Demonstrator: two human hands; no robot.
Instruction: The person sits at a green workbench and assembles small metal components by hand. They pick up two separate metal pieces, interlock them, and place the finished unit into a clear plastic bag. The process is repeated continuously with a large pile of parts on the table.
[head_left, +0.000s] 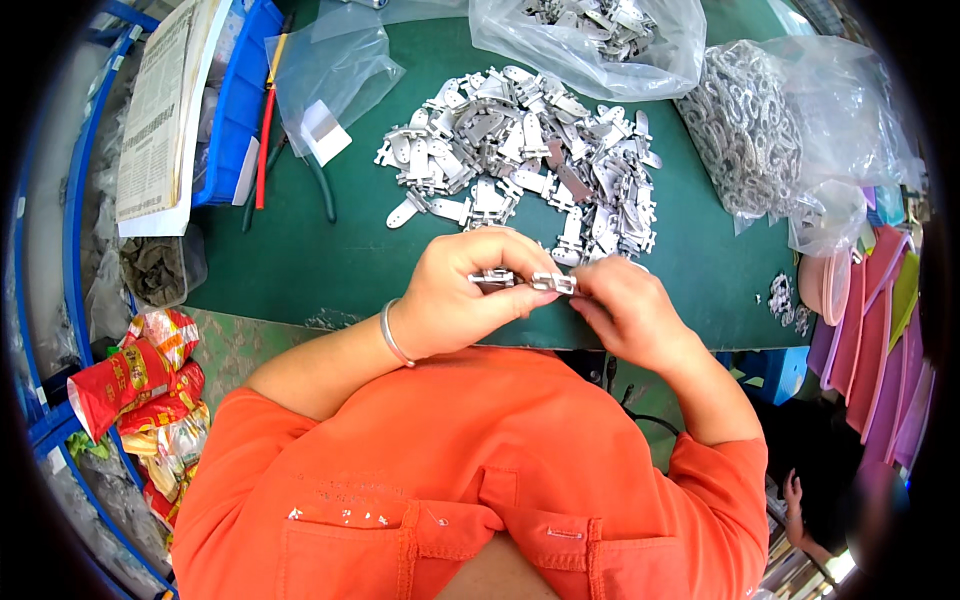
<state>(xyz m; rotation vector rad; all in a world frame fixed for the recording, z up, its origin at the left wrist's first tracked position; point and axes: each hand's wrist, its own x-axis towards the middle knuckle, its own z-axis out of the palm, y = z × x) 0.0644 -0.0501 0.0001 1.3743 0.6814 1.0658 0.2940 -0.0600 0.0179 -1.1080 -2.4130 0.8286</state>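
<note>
My left hand (465,290), with a silver bangle at its wrist, is closed around small silver metal clasps. One clasp (553,283) sticks out past its thumb and forefinger; more metal shows between the fingers. My right hand (632,308) is closed in a pinch at the right end of that same clasp; its fingertips partly hide what they grip. Just beyond both hands, a loose pile of similar flat silver clasps (520,140) with rounded tabs is spread over the green table (350,270).
A clear bag (590,75) of clasps stands behind the pile. Right of it lies a clear bag of grey metal rings (745,130). At left are pliers (325,190), an empty-looking plastic bag (340,75) and a blue bin (235,110). Another person's hand (793,495) shows lower right.
</note>
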